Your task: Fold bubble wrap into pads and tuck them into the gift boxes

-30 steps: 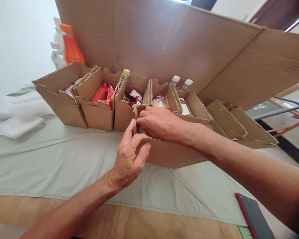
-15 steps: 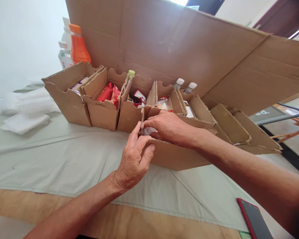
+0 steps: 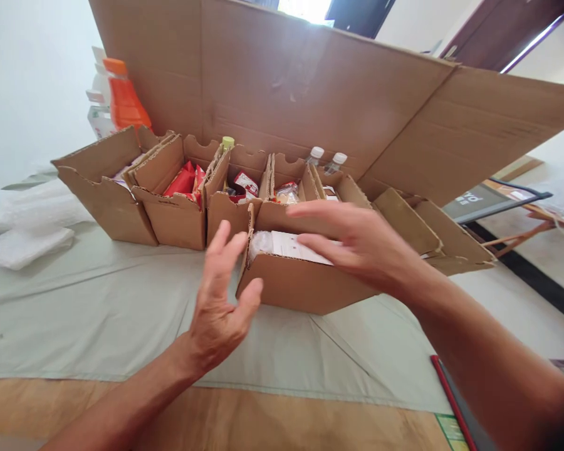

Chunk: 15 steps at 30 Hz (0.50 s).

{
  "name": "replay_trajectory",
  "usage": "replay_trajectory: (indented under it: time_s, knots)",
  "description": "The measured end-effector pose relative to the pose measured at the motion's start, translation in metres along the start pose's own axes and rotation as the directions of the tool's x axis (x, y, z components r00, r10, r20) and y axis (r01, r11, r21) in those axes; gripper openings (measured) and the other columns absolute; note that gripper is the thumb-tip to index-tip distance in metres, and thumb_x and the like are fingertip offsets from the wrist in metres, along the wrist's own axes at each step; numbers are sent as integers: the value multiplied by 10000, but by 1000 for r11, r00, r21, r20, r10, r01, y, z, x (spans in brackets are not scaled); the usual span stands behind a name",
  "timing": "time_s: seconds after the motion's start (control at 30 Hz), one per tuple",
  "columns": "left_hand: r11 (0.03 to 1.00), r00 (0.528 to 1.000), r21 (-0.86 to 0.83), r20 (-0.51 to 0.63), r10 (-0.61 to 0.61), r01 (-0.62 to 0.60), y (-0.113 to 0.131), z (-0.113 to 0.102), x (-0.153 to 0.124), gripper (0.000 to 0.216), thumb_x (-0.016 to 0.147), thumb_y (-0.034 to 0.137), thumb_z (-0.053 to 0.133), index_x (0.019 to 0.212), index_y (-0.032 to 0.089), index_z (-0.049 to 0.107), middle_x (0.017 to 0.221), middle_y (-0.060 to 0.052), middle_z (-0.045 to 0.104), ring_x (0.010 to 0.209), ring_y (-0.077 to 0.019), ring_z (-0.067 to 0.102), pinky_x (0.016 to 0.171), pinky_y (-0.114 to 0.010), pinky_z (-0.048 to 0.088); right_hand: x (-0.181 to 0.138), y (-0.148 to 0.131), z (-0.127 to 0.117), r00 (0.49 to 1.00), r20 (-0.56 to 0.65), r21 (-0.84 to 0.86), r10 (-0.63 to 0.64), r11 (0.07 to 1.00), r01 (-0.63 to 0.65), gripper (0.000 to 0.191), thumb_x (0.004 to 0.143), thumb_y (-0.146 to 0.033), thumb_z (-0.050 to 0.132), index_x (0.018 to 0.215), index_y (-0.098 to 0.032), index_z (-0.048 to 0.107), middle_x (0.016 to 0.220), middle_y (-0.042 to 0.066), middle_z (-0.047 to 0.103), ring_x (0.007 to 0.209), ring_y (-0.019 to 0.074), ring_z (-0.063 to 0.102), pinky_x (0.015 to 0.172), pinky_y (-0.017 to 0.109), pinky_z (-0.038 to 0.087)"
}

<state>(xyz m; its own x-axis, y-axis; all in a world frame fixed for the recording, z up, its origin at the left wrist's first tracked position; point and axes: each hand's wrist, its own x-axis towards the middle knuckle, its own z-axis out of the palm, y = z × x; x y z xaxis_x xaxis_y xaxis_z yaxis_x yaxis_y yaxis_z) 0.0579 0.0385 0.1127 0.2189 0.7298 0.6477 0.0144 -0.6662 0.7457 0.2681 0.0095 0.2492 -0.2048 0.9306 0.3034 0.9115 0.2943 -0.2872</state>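
In front of me a narrow cardboard box [image 3: 305, 288] stands lengthwise on the cloth. Inside it lie a white box [image 3: 286, 245] and, at its left end, some clear bubble wrap [image 3: 262, 243]. My left hand [image 3: 223, 300] hovers just left of the cardboard box, fingers apart and holding nothing. Above the box's opening is my right hand [image 3: 352, 241], slightly blurred, its fingers stretched out with nothing in them. It hides part of the white box and the far end of the cardboard box.
Behind stand several open cardboard bins [image 3: 172, 219], some with red packets [image 3: 183, 180]. A large cardboard sheet [image 3: 272, 81] rises at the back. Bottles, one orange [image 3: 126, 103], stand behind the bins. Bubble wrap sheets [image 3: 32, 213] lie left; a red-edged phone [image 3: 451, 398] lies front right.
My right hand has come up out of the narrow box, uncovering the white box and bubble wrap. My left hand has let go of the box's left end and moved left. The view has shifted.
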Motion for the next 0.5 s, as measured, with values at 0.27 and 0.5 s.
replay_trajectory:
  time_s: [0.27,0.5]
  knots:
    - [942,937,-60,147,-318,329,-25,-28,-8,792,967,379,656,1633,389,227,1738,-74,235,1556,-337,334,1224,-575,360,-161,51,59,562,-507,489,654,755,-437,444,885,-529,693,1276,-321,661,1312,89,692,1198,380,637,988,615,504]
    - [870,892,-262,299,-339,418,-3,43,-14,729,1009,398,555,1639,228,230,1659,-126,407,1531,-281,388,1277,-526,281,-159,29,101,567,-343,660,749,622,-422,562,901,-592,646,1322,-220,628,1265,125,712,1115,315,662,967,482,532]
